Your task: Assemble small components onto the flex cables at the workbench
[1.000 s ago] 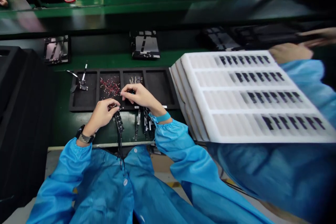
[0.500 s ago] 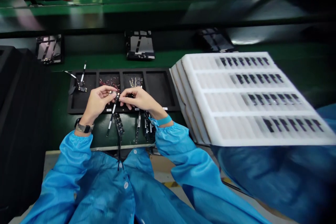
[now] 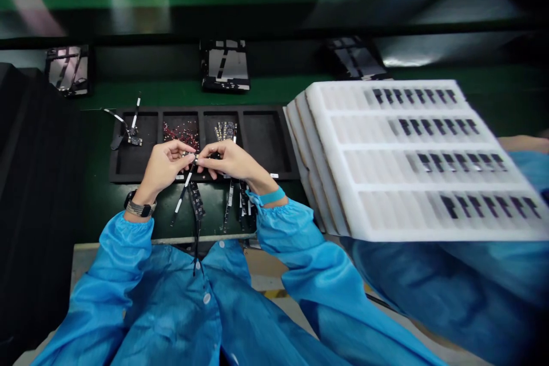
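Observation:
Over the front rim of the black compartment tray (image 3: 139, 174), my left hand (image 3: 165, 163) pinches a small circuit board (image 3: 191, 155) with a black-and-white flex cable (image 3: 183, 194) hanging from it. My right hand (image 3: 234, 161) meets it from the right, thumb and forefinger pressed together at the board's end. Whatever tiny part may lie in that pinch is hidden by the fingers. Behind the hands, one compartment holds small red-wired parts (image 3: 180, 132), and another holds a fan of small boards (image 3: 225, 130).
White foam trays (image 3: 355, 186) with rows of black parts are stacked at the right, close to my right arm. A board with cables (image 3: 134, 140) rests at the tray's left. More flex strips (image 3: 196, 200) lie in front. Device assemblies (image 3: 225, 68) line the back. Another person's forearm (image 3: 523, 144) shows far right.
The view has shifted slightly, and the foam trays appear farther right. Both hands stay together at the circuit board with little movement. Another person's bare forearm has come into view at the right edge.

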Motion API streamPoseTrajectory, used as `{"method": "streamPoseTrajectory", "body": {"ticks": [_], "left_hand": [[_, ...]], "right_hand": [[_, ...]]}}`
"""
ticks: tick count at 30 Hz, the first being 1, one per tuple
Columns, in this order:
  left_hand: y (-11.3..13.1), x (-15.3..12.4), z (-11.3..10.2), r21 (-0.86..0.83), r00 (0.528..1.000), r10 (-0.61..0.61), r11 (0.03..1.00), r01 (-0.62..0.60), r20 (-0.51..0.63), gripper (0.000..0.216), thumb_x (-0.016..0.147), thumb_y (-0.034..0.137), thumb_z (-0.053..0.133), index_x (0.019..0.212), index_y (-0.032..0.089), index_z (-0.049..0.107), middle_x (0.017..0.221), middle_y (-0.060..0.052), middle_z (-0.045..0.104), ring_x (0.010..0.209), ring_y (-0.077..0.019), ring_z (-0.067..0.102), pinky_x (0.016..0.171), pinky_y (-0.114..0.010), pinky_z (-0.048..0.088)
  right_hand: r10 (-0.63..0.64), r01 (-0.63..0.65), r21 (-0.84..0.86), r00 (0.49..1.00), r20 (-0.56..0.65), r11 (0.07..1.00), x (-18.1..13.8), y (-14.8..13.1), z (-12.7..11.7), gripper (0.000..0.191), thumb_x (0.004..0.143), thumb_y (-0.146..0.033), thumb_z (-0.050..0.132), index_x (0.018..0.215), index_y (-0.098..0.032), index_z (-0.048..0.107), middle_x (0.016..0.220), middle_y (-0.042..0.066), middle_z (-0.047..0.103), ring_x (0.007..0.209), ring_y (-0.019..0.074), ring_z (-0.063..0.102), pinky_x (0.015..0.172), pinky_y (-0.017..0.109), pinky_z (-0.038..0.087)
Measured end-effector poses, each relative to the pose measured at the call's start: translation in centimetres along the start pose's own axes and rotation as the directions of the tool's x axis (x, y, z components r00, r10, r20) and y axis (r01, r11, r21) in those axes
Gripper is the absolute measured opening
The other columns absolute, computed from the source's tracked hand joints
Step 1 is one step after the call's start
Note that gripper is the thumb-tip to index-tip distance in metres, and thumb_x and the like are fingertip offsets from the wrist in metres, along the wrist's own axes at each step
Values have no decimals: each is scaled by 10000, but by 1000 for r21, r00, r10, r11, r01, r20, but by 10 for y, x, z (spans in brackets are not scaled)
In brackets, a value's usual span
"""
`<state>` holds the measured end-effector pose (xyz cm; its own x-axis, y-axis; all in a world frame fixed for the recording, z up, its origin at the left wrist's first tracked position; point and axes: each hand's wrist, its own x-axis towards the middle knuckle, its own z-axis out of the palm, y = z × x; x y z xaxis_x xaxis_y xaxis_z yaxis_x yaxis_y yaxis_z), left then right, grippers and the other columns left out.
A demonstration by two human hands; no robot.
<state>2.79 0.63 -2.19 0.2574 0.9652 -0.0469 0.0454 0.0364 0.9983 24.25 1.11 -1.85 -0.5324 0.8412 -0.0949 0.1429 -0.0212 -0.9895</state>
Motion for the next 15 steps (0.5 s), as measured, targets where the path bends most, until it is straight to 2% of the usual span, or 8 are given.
{"method": "streamPoseTrajectory", "body": {"ticks": [6,11,15], "left_hand": [[2,-2,2,-56,997,-61,996,63,44,375,690,410,947,867,142,753,605,0,644,551,-138,614,546,-251,501],[2,-2,2,-89,996,-81,992,84,44,397,662,407,975,845,146,739,613,-3,662,542,-131,619,539,-246,504],[2,0,-6,-145,996,-79,986,85,50,409,652,386,984,847,135,727,669,-26,704,565,-133,645,558,-250,528]], "right_hand": [[16,-17,64,1000,14,998,0,4,1,407,831,-555,843,879,-159,762,832,67,812,511,111,630,436,227,393],[24,-25,73,1000,12,997,0,5,4,457,823,-600,846,868,-156,748,774,57,786,489,101,585,432,232,369],[-11,13,39,999,-47,999,5,4,10,491,829,-649,826,868,-168,737,751,40,751,509,105,564,459,248,364]]}}
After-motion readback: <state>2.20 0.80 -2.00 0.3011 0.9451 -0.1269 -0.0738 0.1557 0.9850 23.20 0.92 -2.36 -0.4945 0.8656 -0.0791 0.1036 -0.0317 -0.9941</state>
